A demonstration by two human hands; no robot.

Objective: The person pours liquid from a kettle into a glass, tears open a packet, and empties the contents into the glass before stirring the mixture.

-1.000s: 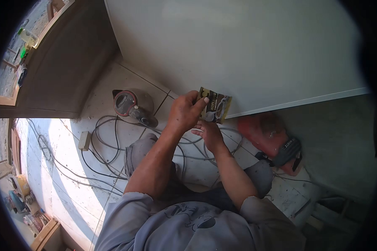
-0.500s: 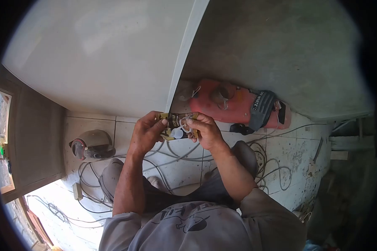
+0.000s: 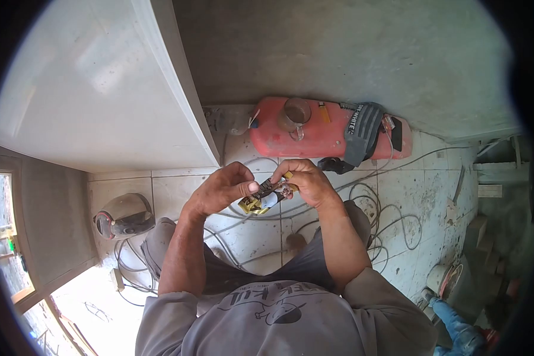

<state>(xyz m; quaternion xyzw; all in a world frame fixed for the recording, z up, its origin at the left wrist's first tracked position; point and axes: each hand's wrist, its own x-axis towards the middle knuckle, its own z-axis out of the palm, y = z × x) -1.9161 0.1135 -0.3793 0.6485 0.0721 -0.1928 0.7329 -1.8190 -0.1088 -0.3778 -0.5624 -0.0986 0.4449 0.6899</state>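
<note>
A small black and gold printed sachet [image 3: 260, 202] is held tilted in front of me, above the tiled floor. My right hand [image 3: 308, 183] pinches its upper right end between thumb and fingers. At its upper left edge, the thumb of my left hand [image 3: 224, 188] presses against the sachet, with the index finger curled above; the other fingertips are partly hidden. Beyond my hands, a clear glass mug [image 3: 295, 115] with brownish contents stands on a long red object [image 3: 270, 130]. A grey strap [image 3: 363, 133] lettered "OFF-WHITE" lies over that object.
Loose cables [image 3: 391, 237] coil over the white tiles around my knees. A dusty rounded object with a dark front [image 3: 124, 216] sits at left. A pale panel [image 3: 89, 77] stands at upper left. Blue fabric [image 3: 456, 326] shows at lower right.
The sachet has turned from lying flat and face up to a tilted, bunched position. My right hand has shifted slightly right. The view has moved, showing more of the red object.
</note>
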